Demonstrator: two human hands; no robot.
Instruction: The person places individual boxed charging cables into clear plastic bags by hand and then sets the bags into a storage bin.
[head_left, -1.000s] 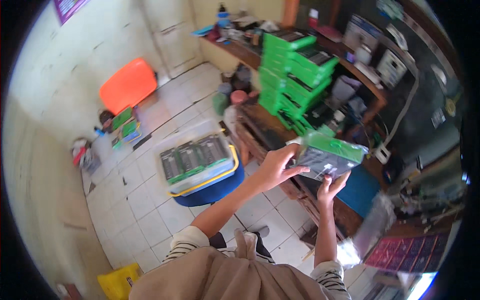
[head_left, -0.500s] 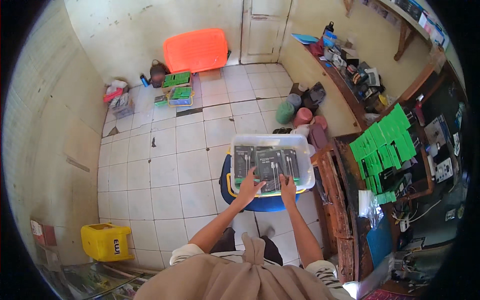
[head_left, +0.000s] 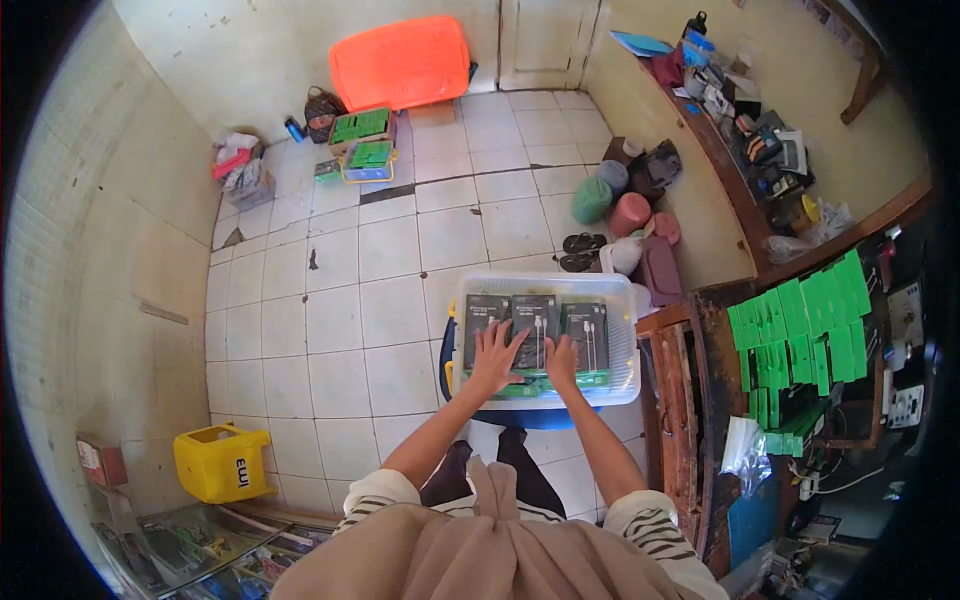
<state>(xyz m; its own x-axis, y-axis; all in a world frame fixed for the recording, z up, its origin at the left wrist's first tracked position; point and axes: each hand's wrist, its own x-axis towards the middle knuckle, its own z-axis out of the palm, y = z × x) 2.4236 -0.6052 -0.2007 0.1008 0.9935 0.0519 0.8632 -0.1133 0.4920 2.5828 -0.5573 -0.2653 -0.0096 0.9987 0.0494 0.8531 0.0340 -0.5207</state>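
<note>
A: Where do the boxes lie, please?
B: Inside the clear tub (head_left: 625, 388), in front of the body. The left box (head_left: 485, 308), the middle box (head_left: 534, 310) and the right box (head_left: 592, 335) lie side by side, their upper parts reaching beyond the fingers.
A: And how is the left hand (head_left: 494, 358)?
B: It is spread wide, over the lower parts of the left and middle boxes.
A: Does the right hand (head_left: 562, 365) hold something?
B: I cannot tell. Its fingers are curled, over the place between the middle and right boxes.
A: Are the hands together?
B: No, they are apart, but near each other.
</note>
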